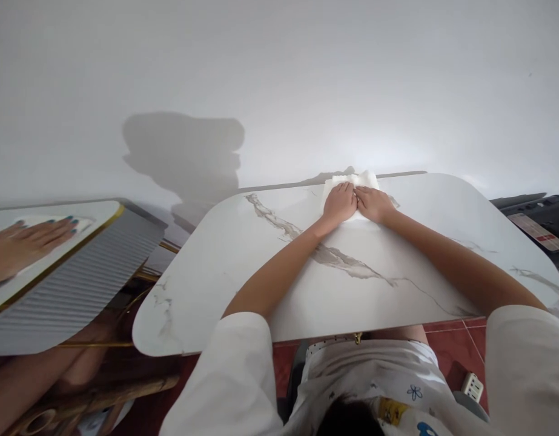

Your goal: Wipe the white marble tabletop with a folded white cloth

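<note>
A folded white paper tissue point(352, 180) lies near the far edge of a white marble-patterned tabletop point(206, 266). My left hand point(341, 202) presses down on the tissue, its fingers held together and pointing forward. Close beside it, fingertips nearly touching, my right hand point(373, 203) has its fingers bent over the same tissue. Both forearms stretch across the tabletop. Parts of the tissue under the palms are hidden.
At the left, another person's hand point(38, 239) rests flat on a white cloth or tissue on a second table point(79, 209) with a ribbed grey side. A pale wall point(279, 91) stands behind. A black object point(547, 221) sits at right; a white power strip point(472, 386) lies below.
</note>
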Demonstrator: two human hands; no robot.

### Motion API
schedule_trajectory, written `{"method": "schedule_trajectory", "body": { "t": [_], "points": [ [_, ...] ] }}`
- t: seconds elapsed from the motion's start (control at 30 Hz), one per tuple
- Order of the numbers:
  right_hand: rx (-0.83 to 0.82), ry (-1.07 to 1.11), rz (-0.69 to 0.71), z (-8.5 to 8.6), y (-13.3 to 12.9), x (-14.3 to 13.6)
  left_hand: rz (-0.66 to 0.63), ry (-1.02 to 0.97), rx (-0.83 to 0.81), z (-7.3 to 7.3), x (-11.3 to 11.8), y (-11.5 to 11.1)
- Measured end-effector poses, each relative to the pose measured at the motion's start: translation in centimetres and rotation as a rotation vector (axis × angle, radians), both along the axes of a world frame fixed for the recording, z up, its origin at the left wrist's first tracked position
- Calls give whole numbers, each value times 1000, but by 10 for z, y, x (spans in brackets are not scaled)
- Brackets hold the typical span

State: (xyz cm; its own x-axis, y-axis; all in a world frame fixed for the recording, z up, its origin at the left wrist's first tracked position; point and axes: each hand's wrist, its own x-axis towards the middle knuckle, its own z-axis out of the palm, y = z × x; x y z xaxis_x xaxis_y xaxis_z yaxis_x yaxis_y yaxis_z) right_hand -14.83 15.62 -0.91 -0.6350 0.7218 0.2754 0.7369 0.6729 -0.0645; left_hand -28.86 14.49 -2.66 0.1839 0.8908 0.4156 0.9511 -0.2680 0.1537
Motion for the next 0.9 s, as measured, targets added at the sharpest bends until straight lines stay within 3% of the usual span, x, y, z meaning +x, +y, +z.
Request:
{"method": "schedule_trajectory", "body": {
  "t": [0.23,0.43,0.67,0.9],
  "points": [
    [16,-15,81,1,-46,17,8,20,-23,3,17,-53],
    [50,-40,149,3,-104,32,40,29,-63,1,29,-115],
    [86,-4,212,-1,-164,48,-8,26,-71,2,36,-185],
    [76,34,266,-6,-199,78,-22,-61,-97,1,59,-234]
  ]
}}
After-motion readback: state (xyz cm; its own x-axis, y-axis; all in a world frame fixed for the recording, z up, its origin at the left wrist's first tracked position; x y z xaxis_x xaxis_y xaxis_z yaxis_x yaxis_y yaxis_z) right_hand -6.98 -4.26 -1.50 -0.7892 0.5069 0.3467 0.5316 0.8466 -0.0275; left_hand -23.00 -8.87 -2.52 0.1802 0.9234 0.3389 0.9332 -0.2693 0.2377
